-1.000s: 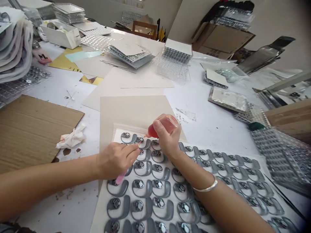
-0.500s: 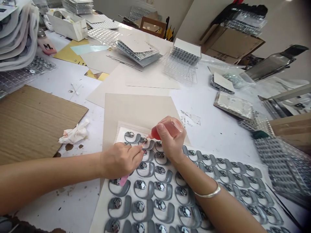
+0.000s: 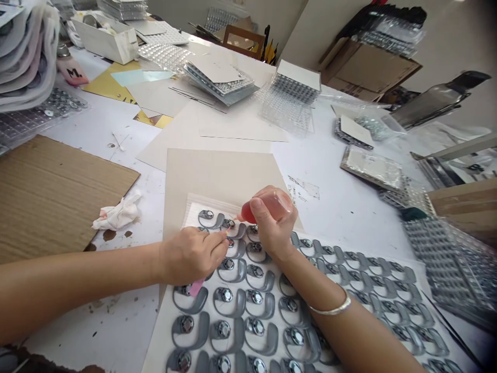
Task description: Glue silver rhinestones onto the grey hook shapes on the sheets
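Observation:
A white sheet [image 3: 163, 331] covered with several grey curved pieces, each with a round metal stud, lies on the table in front of me. My right hand [image 3: 274, 223] is closed round a small pink squeeze bottle [image 3: 258, 207], whose tip points down-left at a stud [image 3: 229, 224] near the sheet's top-left corner. My left hand [image 3: 192, 256] pinches a thin pink stick [image 3: 196, 286], its tip touching the same spot just below the bottle's nozzle. A silver bangle [image 3: 330, 308] circles my right wrist.
A brown cardboard sheet [image 3: 50, 197] and a crumpled stained tissue [image 3: 116, 214] lie to the left. Grey card sheets [image 3: 217, 171] sit beyond the work. Clear blister trays [image 3: 289, 106] and stacks of parts crowd the back; a tray of metal parts [image 3: 446, 259] is at the right.
The view shifted slightly between the first frames. Both hands stay at the same stud near the sheet's top-left corner, with almost no movement in the last half second.

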The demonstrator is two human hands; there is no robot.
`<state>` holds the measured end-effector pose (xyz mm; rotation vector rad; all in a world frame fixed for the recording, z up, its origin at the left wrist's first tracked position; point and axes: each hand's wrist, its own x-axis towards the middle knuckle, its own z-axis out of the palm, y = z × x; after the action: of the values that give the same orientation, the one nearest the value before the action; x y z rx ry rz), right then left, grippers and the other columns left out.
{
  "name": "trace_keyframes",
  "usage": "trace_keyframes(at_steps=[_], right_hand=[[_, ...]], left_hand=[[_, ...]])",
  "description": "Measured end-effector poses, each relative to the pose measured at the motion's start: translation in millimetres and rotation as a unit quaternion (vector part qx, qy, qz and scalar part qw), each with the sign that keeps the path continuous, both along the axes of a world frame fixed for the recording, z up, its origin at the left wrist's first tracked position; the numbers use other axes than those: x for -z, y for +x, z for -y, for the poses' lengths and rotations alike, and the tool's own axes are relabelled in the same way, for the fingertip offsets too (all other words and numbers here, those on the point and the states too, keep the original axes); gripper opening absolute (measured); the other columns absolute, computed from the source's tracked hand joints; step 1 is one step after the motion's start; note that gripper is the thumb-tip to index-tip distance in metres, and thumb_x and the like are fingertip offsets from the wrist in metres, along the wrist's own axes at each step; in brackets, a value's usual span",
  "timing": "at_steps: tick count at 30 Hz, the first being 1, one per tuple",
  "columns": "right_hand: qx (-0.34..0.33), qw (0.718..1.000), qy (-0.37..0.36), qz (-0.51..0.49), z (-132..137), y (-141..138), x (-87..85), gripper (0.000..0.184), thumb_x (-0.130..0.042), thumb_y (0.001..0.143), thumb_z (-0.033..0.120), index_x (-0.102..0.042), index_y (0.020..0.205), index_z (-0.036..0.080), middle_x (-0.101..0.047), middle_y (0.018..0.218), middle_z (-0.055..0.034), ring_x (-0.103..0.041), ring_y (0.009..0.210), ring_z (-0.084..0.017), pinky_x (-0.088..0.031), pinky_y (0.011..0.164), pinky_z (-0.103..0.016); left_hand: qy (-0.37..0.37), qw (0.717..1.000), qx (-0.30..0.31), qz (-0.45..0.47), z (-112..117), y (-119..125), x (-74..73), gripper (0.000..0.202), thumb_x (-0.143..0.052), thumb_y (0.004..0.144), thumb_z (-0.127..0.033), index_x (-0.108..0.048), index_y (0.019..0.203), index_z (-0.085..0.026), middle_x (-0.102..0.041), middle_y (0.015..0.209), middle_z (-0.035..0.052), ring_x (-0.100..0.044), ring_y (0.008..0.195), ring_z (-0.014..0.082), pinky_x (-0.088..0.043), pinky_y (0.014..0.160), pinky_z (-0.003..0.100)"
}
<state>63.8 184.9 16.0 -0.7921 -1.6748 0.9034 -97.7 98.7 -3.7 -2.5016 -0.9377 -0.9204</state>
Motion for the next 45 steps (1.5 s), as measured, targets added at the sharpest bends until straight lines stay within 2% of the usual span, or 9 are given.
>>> trace_keyframes(at_steps=[6,14,23,37,45], right_hand=[[0.000,1.000,-0.022,-0.011,-0.3,1.2,2.6,0.028,-0.062,0.083,0.033,-0.053,0.061,0.018,-0.054,0.055,0.0039,-0.057,0.047,-0.010,-0.044,0.048,-0.027],[-0.004,1.000,0.012,-0.004,-0.2,1.8,3.1,0.027,-0.062,0.084,0.029,-0.053,0.060,0.019,-0.054,0.056,0.0038,-0.057,0.048,-0.010,-0.043,0.050,-0.027],[0.025,0.999,0.009,0.019,-1.3,3.7,5.1,0.029,-0.062,0.083,0.036,-0.053,0.061,0.019,-0.055,0.057,0.0026,-0.054,0.049,-0.011,-0.045,0.053,-0.029],[0.035,0.996,0.059,0.049,-1.9,6.4,7.5,0.026,-0.062,0.083,0.031,-0.055,0.060,0.019,-0.055,0.059,0.0007,-0.053,0.054,-0.012,-0.045,0.057,-0.031],[0.040,0.995,0.073,0.060,-0.1,7.8,5.5,0.026,-0.062,0.083,0.030,-0.055,0.060,0.020,-0.056,0.059,0.0001,-0.053,0.054,-0.012,-0.045,0.056,-0.031]], left_hand=[[-0.007,1.000,0.007,0.008,-0.4,-0.2,-1.5,0.022,-0.037,0.088,-0.001,-0.059,0.085,-0.004,-0.070,0.079,0.0141,-0.069,0.066,0.0161,-0.058,0.047,0.022],[-0.004,1.000,0.000,-0.004,0.1,-1.0,-0.2,0.020,-0.038,0.088,-0.001,-0.058,0.088,-0.005,-0.070,0.081,0.0133,-0.068,0.066,0.0149,-0.058,0.049,0.021],[-0.006,1.000,-0.003,-0.010,0.0,-0.8,-1.4,0.019,-0.040,0.087,0.000,-0.057,0.085,-0.007,-0.070,0.081,0.0124,-0.068,0.066,0.0138,-0.059,0.052,0.021],[-0.003,1.000,0.007,0.002,-0.1,-0.1,-2.1,0.022,-0.038,0.084,0.004,-0.058,0.086,-0.003,-0.070,0.081,0.0158,-0.070,0.068,0.0168,-0.059,0.050,0.022],[-0.009,1.000,0.010,0.005,-0.9,-0.5,-2.3,0.022,-0.038,0.086,0.002,-0.059,0.085,-0.004,-0.070,0.081,0.0145,-0.069,0.068,0.0163,-0.059,0.050,0.022]])
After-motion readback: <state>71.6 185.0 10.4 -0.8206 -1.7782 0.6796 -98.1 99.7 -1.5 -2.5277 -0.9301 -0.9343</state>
